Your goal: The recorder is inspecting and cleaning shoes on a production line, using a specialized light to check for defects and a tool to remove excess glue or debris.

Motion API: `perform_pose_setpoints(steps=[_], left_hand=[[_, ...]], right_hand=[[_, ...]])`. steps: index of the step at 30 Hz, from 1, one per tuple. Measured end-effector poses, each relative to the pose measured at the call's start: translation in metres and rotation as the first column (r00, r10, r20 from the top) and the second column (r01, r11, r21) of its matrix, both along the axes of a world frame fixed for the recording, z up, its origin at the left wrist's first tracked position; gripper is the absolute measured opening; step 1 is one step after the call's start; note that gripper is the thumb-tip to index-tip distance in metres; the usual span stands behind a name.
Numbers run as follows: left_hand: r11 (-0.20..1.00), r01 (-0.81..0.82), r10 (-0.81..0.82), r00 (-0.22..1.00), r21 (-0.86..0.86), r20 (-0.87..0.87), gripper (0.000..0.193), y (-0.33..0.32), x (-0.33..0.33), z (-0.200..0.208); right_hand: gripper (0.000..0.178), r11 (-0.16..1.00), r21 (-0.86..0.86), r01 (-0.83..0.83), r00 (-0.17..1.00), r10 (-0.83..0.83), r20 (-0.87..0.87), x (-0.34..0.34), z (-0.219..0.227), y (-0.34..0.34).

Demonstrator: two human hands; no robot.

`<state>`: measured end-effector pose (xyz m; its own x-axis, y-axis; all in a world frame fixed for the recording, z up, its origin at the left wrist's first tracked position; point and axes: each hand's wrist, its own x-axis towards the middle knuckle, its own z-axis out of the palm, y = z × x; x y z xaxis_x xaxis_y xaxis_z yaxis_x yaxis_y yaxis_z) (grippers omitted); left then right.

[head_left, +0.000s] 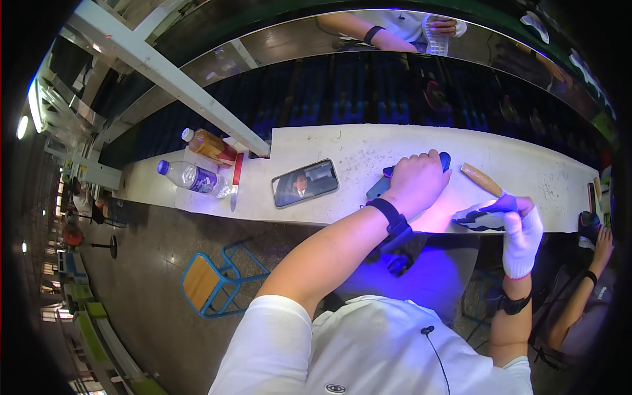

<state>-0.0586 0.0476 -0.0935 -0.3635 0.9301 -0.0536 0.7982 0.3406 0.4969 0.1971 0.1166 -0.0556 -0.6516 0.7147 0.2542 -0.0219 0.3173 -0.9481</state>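
My bare left hand reaches across the white bench, its fingers curled over a dark blue, rounded, shoe-like item. A grey-teal end shows beside the wrist; the hand hides the middle. At the bench's front edge my right hand, in a white knit glove, is closed on a dark grey and pale piece that resembles a shoe upper. Its fingers partly cover that piece. Between the hands, farther back, lies a tan wooden handle. Violet-blue light falls on the bench edge and my lap.
A phone with a lit screen, a red-handled knife, a clear bottle and an amber drink bottle lie to the left. Behind runs a dark conveyor. A stool stands lower left; a co-worker's hand is at right.
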Motion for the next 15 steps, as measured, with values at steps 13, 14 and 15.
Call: perform_pose_setpoints(steps=[13, 14, 15], left_hand=[[0.575, -0.096, -0.353, 0.867, 0.812, 0.353, 0.035, -0.093, 0.034, 0.004], [0.603, -0.056, -0.341, 0.883, 0.796, 0.321, 0.036, -0.1, 0.033, 0.007], [0.579, 0.027, -0.288, 0.942, 0.815, 0.173, 0.037, -0.104, 0.035, 0.01]], right_hand=[[0.059, 0.972, -0.174, -0.16, 0.949, 0.103, -0.298, -0.013, -0.003, -0.034], [0.051, 0.974, -0.059, -0.217, 0.953, 0.199, -0.23, -0.016, 0.002, -0.032], [0.054, 0.954, -0.189, -0.234, 0.962, 0.2, -0.186, -0.02, 0.003, -0.038]])
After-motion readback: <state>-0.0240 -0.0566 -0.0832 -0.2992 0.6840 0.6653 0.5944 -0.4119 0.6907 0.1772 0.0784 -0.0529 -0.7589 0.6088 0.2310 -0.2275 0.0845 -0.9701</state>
